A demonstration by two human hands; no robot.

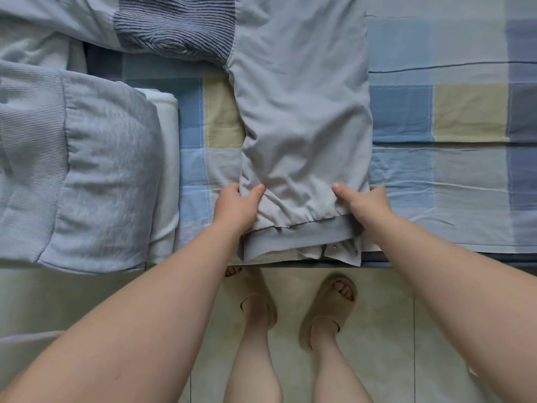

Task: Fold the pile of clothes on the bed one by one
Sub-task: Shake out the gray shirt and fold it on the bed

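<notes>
Checked bedspread (441, 117), grey garment (305, 126) lengthwise, hem (302, 237) nearest

Two hands: left hand (236, 207), right hand (369, 205). One grey garment (302, 126), centre. Two folded pieces, left: grey top (101, 175), white cloth (165, 170). Two beige sandals (331, 303), near.

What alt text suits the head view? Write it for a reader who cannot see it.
The left hand and right hand grip the near end of a grey garment laid out on a checked bedsheet. Folded pale clothes sit to its left; slippered feet stand on the floor below.
</notes>
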